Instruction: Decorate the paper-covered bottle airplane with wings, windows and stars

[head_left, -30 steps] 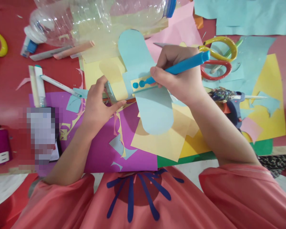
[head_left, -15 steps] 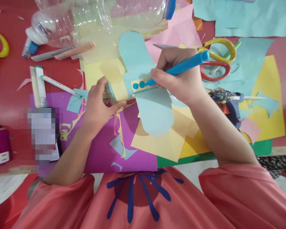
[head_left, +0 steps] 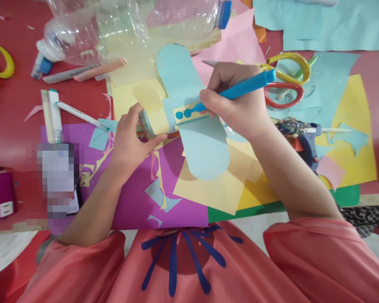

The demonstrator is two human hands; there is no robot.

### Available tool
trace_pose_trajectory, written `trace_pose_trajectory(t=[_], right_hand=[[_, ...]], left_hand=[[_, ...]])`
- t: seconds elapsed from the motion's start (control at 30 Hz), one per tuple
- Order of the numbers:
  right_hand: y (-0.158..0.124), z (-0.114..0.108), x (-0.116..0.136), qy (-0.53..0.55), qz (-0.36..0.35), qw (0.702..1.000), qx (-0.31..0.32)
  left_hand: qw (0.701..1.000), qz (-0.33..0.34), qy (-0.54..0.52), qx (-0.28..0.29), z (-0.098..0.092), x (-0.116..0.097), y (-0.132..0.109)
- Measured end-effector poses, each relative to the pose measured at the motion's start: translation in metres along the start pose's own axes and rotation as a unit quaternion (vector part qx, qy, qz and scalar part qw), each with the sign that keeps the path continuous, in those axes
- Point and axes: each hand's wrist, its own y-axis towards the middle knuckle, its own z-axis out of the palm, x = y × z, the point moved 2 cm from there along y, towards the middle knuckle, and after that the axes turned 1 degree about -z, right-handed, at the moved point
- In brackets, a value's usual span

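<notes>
Two blue dots [head_left: 183, 114] sit on the yellow strip [head_left: 189, 119] of the paper plane [head_left: 205, 147]; right hand [head_left: 236, 107] grips the blue marker [head_left: 246, 86], tip touching the strip beside them, barrel slanting up and right. Left hand [head_left: 129, 141] pinches the plane's body, just left of the strip.

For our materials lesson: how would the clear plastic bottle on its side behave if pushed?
The clear plastic bottle looks empty, so probably light. Lying round on its side, it may roll. Its creased wall likely dents.
</notes>
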Motion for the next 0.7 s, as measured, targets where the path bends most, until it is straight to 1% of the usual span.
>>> trace_pose_trajectory(t=[0.07,0.23,0.3,0.37,0.43,0.5,0.6,0.7], right_hand=[[0.0000,-0.0013,-0.0002,0.004,0.012,1.000,0.002],[-0.0019,-0.0067,-0.0013,0.025,0.035,0.999,-0.019],[-0.0026,-0.0066,-0.0024,0.027,0.032,0.999,-0.013],[-0.0027,-0.0055,-0.0035,0.046,0.016,0.999,-0.020],[-0.0027,-0.0045,-0.0044,0.070,-0.002,0.997,-0.033],[-0.0029,-0.0034,-0.0050,0.067,0.000,0.997,-0.029],[-0.0035,-0.0027,-0.0042,0.041,0.017,0.999,-0.016],[-0.0036,-0.0026,-0.0016,0.043,0.015,0.998,-0.032]], left_hand=[[1.000,0.007,-0.001,0.001,-0.0006,0.0006,0.0000],[0.999,0.026,-0.030,-0.014,-0.0023,0.0065,0.0013],[0.998,0.041,-0.054,-0.015,-0.0027,0.0079,0.0029],[0.996,0.056,-0.069,-0.021,-0.0031,0.0077,0.0048],[0.995,0.060,-0.072,-0.036,-0.0038,0.0070,0.0064],[0.995,0.059,-0.069,-0.042,-0.0043,0.0069,0.0073],[0.996,0.059,-0.065,-0.027,-0.0047,0.0081,0.0078],[0.996,0.063,-0.066,-0.023,-0.0055,0.0093,0.0080]])
